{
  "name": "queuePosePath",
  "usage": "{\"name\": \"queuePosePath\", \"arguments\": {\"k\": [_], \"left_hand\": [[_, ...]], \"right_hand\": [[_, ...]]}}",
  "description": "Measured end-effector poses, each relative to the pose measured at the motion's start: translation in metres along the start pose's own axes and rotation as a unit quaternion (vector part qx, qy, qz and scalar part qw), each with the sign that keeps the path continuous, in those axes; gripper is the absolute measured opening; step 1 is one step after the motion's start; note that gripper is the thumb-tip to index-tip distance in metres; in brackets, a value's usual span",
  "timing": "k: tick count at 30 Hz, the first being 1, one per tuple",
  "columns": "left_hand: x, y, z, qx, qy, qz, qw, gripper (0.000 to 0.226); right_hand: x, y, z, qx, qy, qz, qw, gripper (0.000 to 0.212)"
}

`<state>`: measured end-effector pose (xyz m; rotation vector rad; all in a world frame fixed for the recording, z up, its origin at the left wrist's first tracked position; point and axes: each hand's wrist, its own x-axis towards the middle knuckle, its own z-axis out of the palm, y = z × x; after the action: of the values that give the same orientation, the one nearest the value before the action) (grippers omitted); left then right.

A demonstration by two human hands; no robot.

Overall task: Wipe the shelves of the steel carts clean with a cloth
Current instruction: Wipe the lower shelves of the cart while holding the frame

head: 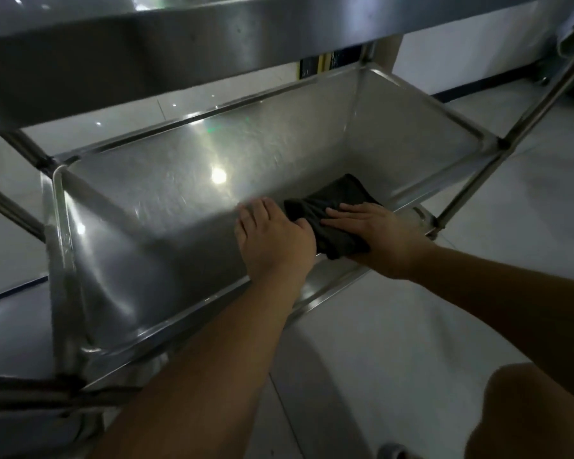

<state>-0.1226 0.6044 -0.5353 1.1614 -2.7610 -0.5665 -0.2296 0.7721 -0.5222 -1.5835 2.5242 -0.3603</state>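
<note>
A dark grey cloth (332, 207) lies on the middle shelf (166, 200) of a steel cart, near the shelf's front right part. My right hand (375, 233) lies flat on the cloth with straight fingers pressing it to the steel. My left hand (272, 236) rests flat on the shelf just left of the cloth, its thumb side touching the cloth's edge. Both forearms reach in over the shelf's front rim.
The cart's top shelf (179, 44) overhangs the upper part of the view. Slanted steel legs (540, 101) stand at the right and left corners. A lower shelf (10, 332) shows at bottom left. Pale tiled floor (395, 342) lies under the cart, and my knee (537, 412) is at bottom right.
</note>
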Motion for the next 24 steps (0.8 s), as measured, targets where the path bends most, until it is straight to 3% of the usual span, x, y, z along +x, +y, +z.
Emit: {"name": "queuePosePath", "arguments": {"k": [12, 17, 20, 22, 24], "left_hand": [[-0.006, -0.004, -0.011, -0.028, -0.007, 0.006, 1.0, 0.065], [-0.036, -0.007, -0.024, 0.031, -0.002, 0.08, 0.996, 0.061], [-0.068, -0.014, -0.024, 0.021, 0.014, 0.103, 0.994, 0.065], [-0.088, -0.023, -0.02, 0.013, 0.019, 0.126, 0.992, 0.064], [-0.103, -0.035, -0.012, 0.019, 0.045, 0.157, 0.986, 0.063]], "right_hand": [[-0.033, -0.001, 0.026, 0.085, 0.133, -0.09, 0.983, 0.056], [-0.049, 0.007, 0.023, 0.086, 0.146, -0.154, 0.973, 0.052], [-0.061, 0.015, 0.023, 0.082, 0.115, -0.227, 0.964, 0.048], [-0.066, 0.023, 0.031, 0.049, 0.045, -0.263, 0.962, 0.049], [-0.059, 0.029, 0.04, 0.03, -0.056, -0.215, 0.975, 0.042]]}}
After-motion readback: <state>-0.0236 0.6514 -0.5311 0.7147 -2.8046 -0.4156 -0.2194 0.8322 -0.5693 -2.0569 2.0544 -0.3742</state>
